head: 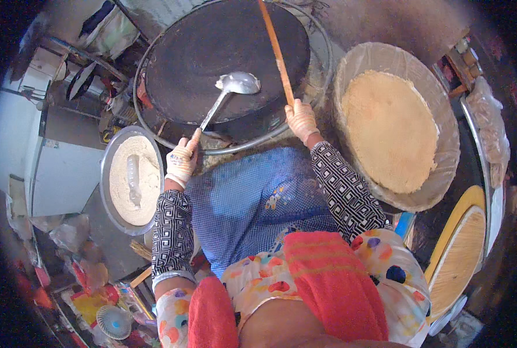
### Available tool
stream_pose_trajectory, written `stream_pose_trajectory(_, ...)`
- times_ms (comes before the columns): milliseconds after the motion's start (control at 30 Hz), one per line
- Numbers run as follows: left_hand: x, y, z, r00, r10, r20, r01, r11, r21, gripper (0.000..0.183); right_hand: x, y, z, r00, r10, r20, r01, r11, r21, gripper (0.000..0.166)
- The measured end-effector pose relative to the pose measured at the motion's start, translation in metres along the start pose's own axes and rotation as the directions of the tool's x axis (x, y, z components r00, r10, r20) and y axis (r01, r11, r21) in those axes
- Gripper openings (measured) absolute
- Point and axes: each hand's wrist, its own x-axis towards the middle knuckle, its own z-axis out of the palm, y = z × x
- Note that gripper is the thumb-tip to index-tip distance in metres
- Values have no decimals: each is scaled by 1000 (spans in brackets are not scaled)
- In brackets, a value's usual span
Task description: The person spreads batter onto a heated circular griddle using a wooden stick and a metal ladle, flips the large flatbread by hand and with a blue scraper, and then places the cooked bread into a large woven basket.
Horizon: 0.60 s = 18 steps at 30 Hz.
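My left hand (182, 161), in a pale work glove, grips the handle of a metal ladle (239, 83). The ladle's bowl is over the near part of a large round dark griddle (228, 48), with some pale batter or dough on its rim; whether it touches the griddle I cannot tell. My right hand (302, 119), gloved as well, holds the near end of a long wooden stick (280, 56). That stick reaches away over the griddle's right side and runs out at the top of the picture.
A metal basin (107, 204) of pale flour or batter stands at the left, with a clear plastic bottle (133, 176) in it. On the right, a plastic-lined basket (447, 143) holds a stack of tan flatbreads (389, 130). Round wooden boards (456, 261) lean further right. A metal ring (241, 148) surrounds the griddle.
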Motion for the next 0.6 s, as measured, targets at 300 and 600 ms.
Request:
stream_pose_trajectory(300, 6, -10, 11, 992, 79, -100, -81, 997, -16, 69, 22, 11, -10, 995, -87, -56, 86, 996, -23, 31)
stream_pose_trajectory(600, 0, 11, 1, 982, -22, -188, -14, 982, -186, 65, 15, 8, -5, 991, -39, -130, 39, 999, -2, 31)
